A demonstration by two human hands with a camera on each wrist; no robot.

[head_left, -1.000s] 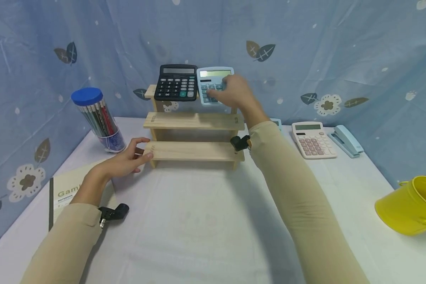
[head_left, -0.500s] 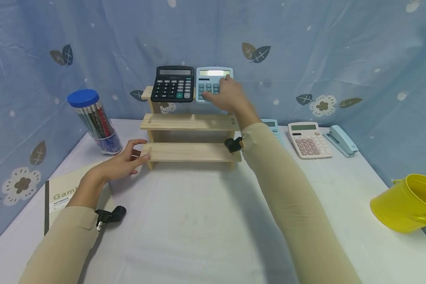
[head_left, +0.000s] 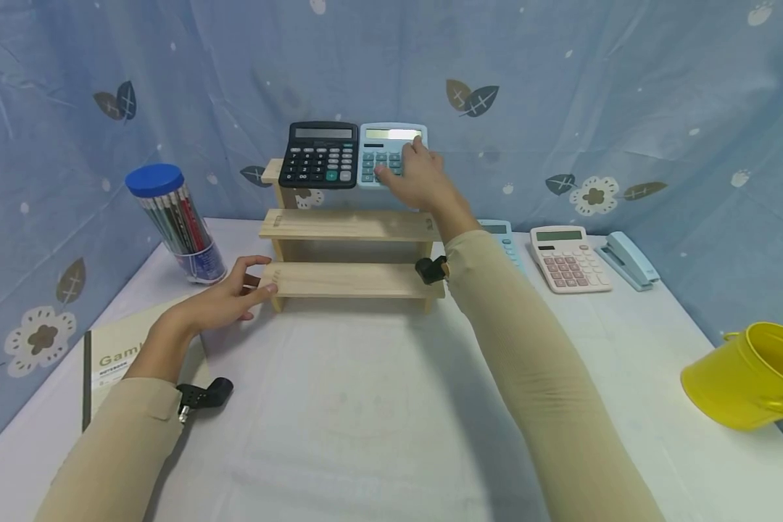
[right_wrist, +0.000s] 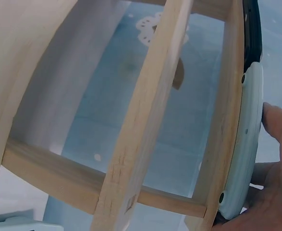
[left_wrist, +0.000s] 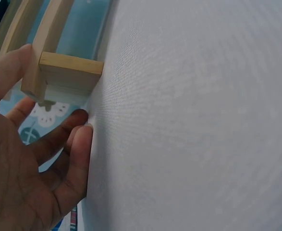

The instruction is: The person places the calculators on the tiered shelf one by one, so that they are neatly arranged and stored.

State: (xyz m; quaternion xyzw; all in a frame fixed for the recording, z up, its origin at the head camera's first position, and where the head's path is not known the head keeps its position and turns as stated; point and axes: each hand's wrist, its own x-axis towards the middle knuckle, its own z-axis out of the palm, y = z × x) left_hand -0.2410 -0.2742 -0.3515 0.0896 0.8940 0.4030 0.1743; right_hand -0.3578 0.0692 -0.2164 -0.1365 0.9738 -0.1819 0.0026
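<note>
Gripped at its right side, a blue calculator rests on the top of a wooden rack, a person's right hand closed to about the calculator's thickness, thumb over the face and other fingers around the right edge (partly hidden, they show best from the right wrist). Just to its left on the same level lies a black calculator, its screen to the far side. At the rack's left end, the left hand touches the lowest step with thumb and forefinger, its remaining fingers spread and loosely bent. On the far left stands a blue-lidded tub of pencils; nearer, a notebook is partly hidden by the left arm. Right of the rack, a second calculator, also blue, shows past the right sleeve, followed by a pink calculator and a stapler. A yellow pail occupies the near right of the white table, before a patterned blue curtain.
</note>
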